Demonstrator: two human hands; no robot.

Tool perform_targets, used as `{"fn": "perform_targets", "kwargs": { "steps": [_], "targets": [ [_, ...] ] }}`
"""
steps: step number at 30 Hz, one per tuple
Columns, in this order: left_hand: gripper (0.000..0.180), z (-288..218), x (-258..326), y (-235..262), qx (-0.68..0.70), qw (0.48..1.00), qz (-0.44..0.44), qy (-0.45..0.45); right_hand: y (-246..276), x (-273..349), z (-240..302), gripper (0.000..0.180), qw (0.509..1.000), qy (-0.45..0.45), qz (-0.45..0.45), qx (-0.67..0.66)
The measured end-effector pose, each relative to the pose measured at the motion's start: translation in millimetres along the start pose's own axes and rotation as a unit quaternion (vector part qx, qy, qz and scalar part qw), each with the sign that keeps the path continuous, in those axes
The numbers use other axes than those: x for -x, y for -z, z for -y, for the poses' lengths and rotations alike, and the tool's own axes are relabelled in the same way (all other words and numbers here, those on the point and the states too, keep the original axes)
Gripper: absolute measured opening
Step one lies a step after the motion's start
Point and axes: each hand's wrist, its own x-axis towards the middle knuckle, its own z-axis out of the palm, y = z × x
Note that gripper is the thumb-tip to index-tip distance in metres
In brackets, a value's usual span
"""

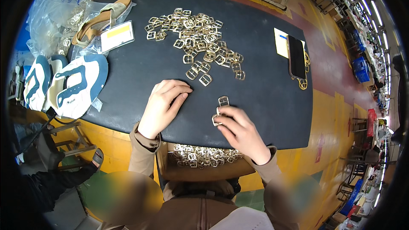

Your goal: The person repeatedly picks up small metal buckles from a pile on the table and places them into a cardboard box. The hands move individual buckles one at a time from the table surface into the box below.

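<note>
My left hand (pixel 165 104) rests on the dark tabletop (pixel 128 66) with bent fingers and the thumb a little apart; nothing shows between them. Farther right, my right hand (pixel 242 132) has its fingers closed on a metal buckle (pixel 216 120), which they partly cover. Just beyond its fingertips lies a second buckle (pixel 223 101), close to the first. A loose pile of gold-coloured buckles (pixel 200 34) spreads over the far middle of the table, with several strays, such as one buckle (pixel 205 80), nearest my left hand.
An open drawer or box (pixel 204 172) full of buckles sits below the near edge. At left are a sandal (pixel 100 21), a white card (pixel 117 36), blue-and-white shoe pieces (pixel 81 86) and plastic bags (pixel 51 17). A phone (pixel 296 57) lies on paper at right. Someone's foot (pixel 98 156) shows lower left.
</note>
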Motion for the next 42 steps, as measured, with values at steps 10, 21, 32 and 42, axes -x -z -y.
{"fn": "perform_targets", "kwargs": {
  "steps": [10,21,32,42],
  "targets": [
    [0.012,0,-1,-1,-0.001,1.000,-0.005,-0.005,-14,33,27,0.027,0.982,0.081,0.128,-0.117],
    [0.012,1,0,-2,-0.009,1.000,-0.016,-0.017,-6,5,12,0.049,0.976,0.096,0.190,-0.035],
    [0.015,2,1,-1,-0.005,1.000,0.006,-0.009,14,-27,-24,0.062,0.992,0.018,0.087,0.088],
    [0.045,13,-23,0,-0.012,0.998,0.038,-0.053,-12,-42,-32,0.053,0.970,0.162,0.180,0.021]
  ]
}}
